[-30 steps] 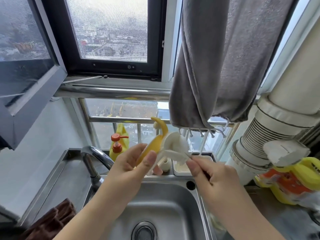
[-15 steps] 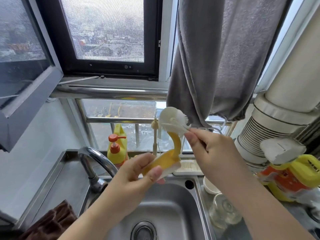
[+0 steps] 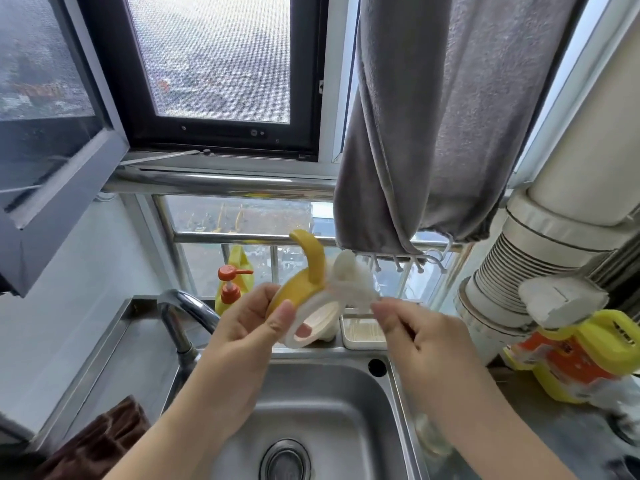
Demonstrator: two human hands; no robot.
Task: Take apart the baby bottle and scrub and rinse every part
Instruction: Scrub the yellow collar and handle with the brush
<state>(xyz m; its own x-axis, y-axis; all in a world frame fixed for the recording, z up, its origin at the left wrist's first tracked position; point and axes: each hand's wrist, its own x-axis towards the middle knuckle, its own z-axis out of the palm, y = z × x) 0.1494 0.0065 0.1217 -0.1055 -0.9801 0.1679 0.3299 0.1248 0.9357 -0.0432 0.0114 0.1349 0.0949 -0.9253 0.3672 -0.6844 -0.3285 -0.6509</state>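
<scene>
L hand (image 3: 249,323) & R hand (image 3: 419,332) raised, fingers pinching.

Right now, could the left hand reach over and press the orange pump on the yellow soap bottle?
Probably not yet. The left hand is gripping the yellow bottle collar, so it isn't free. The pump bottle stands just behind it by the faucet, with nothing between them.

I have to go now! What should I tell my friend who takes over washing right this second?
Left hand grips the yellow handled bottle collar, held above the sink.
Right hand pinches a small white brush, its bristles against the collar's white ring.
Faucet shows no water running.
Pump soap bottle stands behind the faucet.
Done: the collar is off the bottle and under the brush.
Left: finish scrubbing and rinse it; other bottle parts can't be made out clearly here.
</scene>
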